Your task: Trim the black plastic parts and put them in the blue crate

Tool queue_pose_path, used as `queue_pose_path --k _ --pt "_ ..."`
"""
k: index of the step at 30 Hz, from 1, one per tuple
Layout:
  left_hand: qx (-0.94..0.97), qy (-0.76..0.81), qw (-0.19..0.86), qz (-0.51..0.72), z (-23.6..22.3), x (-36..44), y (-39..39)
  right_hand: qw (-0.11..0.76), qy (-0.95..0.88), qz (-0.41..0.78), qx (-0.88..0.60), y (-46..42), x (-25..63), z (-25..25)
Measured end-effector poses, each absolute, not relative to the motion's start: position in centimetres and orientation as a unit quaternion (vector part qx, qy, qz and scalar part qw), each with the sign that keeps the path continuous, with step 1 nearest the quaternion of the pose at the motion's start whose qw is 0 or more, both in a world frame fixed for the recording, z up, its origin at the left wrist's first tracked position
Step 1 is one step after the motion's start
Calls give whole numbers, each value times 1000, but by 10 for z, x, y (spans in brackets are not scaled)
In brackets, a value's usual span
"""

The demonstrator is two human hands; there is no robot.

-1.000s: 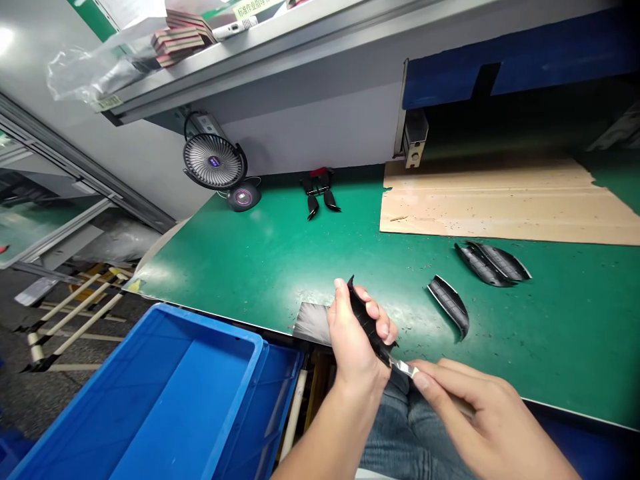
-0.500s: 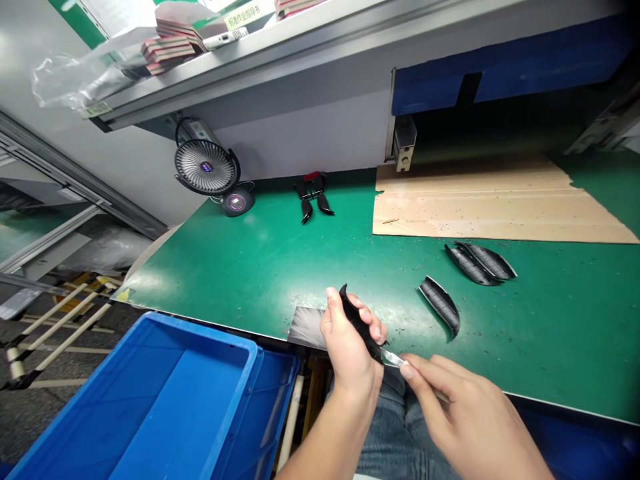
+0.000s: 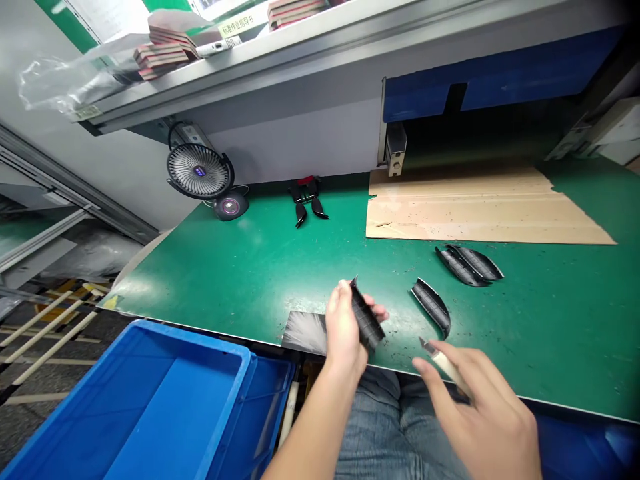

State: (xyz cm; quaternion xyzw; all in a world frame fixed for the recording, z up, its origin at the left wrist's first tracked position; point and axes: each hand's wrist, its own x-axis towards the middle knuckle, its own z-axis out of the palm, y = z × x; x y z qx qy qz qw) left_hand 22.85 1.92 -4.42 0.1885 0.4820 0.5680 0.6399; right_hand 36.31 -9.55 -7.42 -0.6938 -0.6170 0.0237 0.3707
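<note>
My left hand [image 3: 343, 330] grips a black ribbed plastic trim part [image 3: 367, 319] upright above the table's front edge, with its lower end close to the heel of my hand. My right hand [image 3: 480, 413] is shut on a utility knife [image 3: 443, 363] with a cream handle, and its small steel blade points up and left, apart from the held part. Just right of the blade lies a similar curved black part [image 3: 431, 307]. Two more curved black parts [image 3: 467, 265] lie together further right.
A green-topped workbench [image 3: 250, 267] runs across the view, with a torn cardboard sheet [image 3: 480, 207] strewn with black shavings. A blue plastic crate [image 3: 190, 338] stands at front left. At the back are a small fan [image 3: 200, 171] and black parts with red [image 3: 306, 200].
The knife has come away from the black part and moved right with my right hand. My left hand has turned the part, showing its ribbed face. The view has shifted slightly.
</note>
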Motion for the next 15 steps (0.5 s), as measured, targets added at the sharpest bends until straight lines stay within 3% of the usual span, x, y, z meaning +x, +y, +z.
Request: queue_pose_path --k 4,7,12,14,15 --pt "407 534 542 506 -62 225 59 194 -594 -6 -781 -80 389 -93" --pt "418 534 510 530 -59 219 83 154 -599 -7 -786 -78 410 -100" --pt "441 516 520 518 -36 231 56 335 -577 13 -744 -87 434 -91" --pt "437 489 614 439 -32 244 26 395 -604 53 -691 -86 435 -82" --pt "405 449 714 352 -32 252 11 405 -631 70 -657 -85 434 -78"
